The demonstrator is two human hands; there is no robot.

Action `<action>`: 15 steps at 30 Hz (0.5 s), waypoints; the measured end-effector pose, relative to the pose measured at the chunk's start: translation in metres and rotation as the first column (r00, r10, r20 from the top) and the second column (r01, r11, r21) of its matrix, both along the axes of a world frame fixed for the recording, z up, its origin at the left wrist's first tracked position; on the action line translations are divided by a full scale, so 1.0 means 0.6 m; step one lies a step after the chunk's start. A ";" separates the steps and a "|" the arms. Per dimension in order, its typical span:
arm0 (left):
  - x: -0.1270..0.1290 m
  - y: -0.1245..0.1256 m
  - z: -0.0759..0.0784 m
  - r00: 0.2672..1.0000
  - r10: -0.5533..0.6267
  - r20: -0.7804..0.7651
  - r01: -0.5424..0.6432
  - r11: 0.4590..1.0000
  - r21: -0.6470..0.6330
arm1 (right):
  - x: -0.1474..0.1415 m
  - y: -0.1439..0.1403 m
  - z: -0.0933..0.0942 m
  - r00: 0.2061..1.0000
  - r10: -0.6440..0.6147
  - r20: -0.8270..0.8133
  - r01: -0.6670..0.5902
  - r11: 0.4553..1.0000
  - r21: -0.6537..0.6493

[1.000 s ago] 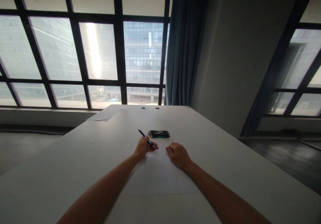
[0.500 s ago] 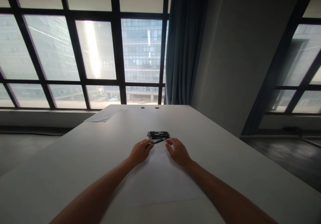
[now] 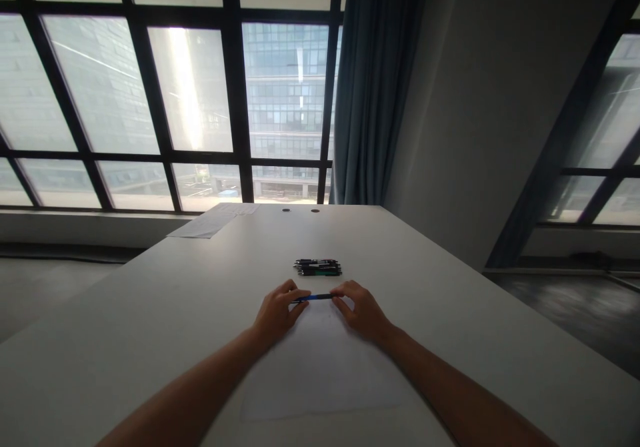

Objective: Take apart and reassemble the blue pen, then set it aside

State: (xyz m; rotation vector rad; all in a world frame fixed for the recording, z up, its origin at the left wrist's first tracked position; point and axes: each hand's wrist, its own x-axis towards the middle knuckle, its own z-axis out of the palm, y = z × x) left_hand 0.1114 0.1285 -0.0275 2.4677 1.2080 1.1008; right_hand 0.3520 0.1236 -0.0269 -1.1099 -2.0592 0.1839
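**Blue pen held between both hands over the white sheet**

The left hand (image 3: pixel 277 312) and the right hand (image 3: pixel 364 309) each pinch one end of a slim blue pen (image 3: pixel 314 297), so both grips are clenched on it. The pen lies level, crosswise, just above the far edge of a white paper sheet (image 3: pixel 320 373) spread on the pale grey counter (image 3: pixel 150 313). Just beyond the pen, apart from it, sits a small row of dark pens (image 3: pixel 318 267), one with green on it. Farther off, near the counter's far left corner, lie loose white papers (image 3: pixel 210 221). Two round cable holes (image 3: pixel 301 210) mark the far edge. Nothing stands between hands and row.
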 end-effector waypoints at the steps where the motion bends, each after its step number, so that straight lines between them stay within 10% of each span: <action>1: 0.001 -0.001 -0.001 1.000 0.001 0.002 -0.001 1.000 0.006 | 0.001 0.000 0.000 1.000 0.010 0.003 -0.010 1.000 -0.002; 15: -0.009 0.008 0.006 0.995 0.089 -0.038 -0.090 0.996 -0.026 | 0.012 0.018 -0.004 0.996 -0.083 0.025 0.085 0.988 -0.126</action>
